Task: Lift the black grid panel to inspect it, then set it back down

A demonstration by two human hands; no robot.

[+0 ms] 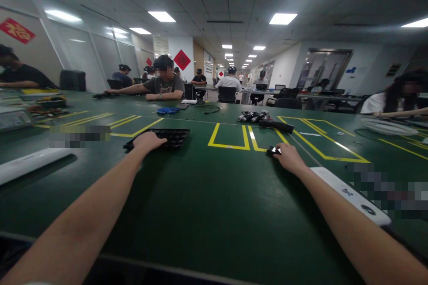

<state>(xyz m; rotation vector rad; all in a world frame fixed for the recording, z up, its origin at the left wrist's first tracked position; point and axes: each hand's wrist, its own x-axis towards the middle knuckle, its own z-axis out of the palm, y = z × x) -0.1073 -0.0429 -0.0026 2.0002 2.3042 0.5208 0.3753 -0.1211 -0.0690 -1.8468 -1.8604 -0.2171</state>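
A shallow black tray [177, 136] with a grid of small compartments lies on the green table, left of the middle. My left hand [147, 142] is closed on its near left side, the thumb stretched over the tray and the other fingers mostly hidden. Farther right, my right hand [288, 156] pinches a small black piece with a bright white face [273, 151] just over the table. It is too small to name. Yellow tape outlines [230, 146] mark the surface between and beyond my hands.
A bundle of black and silver cables [253, 117] lies beyond my right hand, by a black cylindrical object [281, 125]. A long white device [347, 193] sits under my right forearm; another white panel [33, 163] is at left. People sit around the table.
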